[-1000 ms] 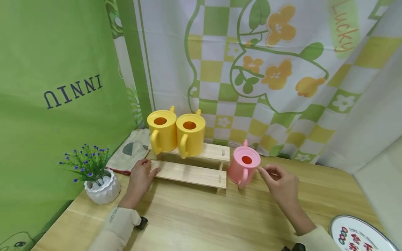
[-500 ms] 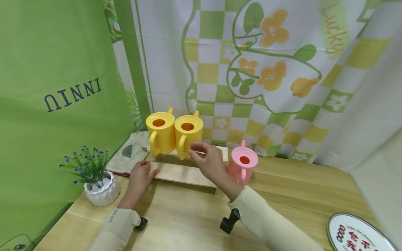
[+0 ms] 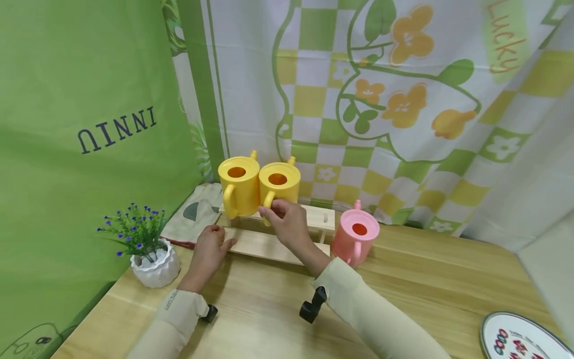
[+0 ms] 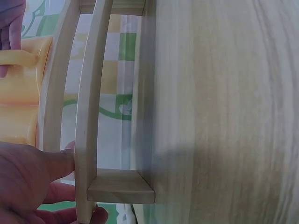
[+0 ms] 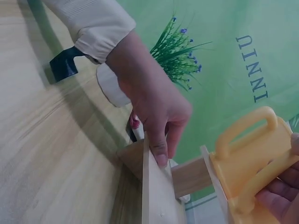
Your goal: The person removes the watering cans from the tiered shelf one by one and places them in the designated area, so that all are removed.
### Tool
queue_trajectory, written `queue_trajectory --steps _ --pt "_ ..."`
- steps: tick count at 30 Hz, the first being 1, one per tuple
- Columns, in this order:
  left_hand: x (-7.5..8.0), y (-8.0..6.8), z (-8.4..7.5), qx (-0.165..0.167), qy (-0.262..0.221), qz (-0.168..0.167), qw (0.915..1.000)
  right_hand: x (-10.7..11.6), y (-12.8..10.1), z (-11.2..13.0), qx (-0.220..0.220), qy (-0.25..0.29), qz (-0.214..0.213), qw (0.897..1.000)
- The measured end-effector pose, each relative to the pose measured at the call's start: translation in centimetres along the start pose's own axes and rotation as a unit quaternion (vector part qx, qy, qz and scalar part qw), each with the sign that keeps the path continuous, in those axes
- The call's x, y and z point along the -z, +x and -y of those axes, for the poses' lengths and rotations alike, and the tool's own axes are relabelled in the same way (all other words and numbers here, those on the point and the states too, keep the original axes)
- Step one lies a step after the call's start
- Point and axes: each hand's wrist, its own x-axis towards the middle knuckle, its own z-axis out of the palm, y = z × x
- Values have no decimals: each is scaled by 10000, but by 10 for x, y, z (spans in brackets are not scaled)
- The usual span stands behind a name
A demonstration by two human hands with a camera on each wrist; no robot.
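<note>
The right hand point(image 3: 289, 224) has its grip closed on the curved handle of the near yellow plastic watering can point(image 3: 279, 187), fingers and thumb pinching the loop where it meets the can's body; the right wrist view shows fingertips point(image 5: 275, 196) curled at the base of that handle. That can stands upright on the upper step of a pale two-step wooden rack point(image 3: 278, 244), just beyond the grip, with its side touching a second yellow watering can point(image 3: 239, 184) just left of it on the same step. Below and left of the grip, the left hand point(image 3: 208, 252) rests with relaxed, nearly straight fingers pressing the end of the rack's lower step, holding nothing; the left wrist view shows the thumb point(image 4: 56, 163) against the board's edge. To do this step well, I judge the lift should go straight up before any sideways travel, since the two yellow cans touch and a tilt could drag the neighbour off the narrow step; the left hand's press on the rack should keep it steady. Right of the grip, a pink plastic watering can point(image 3: 356, 239) stands on the wooden surface point(image 3: 403, 279) beside the rack. Farther left, a small white pot of blue-flowered greenery point(image 3: 150, 249) sits near the green backdrop.
</note>
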Motion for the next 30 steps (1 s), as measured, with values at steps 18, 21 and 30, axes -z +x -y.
queue_trajectory --steps 18,21,30 --pt "-2 -3 -3 -71 204 52 9998 58 -21 15 1022 -142 -600 9928" --pt "-2 -3 -1 -116 245 60 9996 85 -28 14 1205 -121 -679 9903" --pt "1 -4 -2 -234 253 101 9994 169 -70 21 1203 -351 -1206 9848"
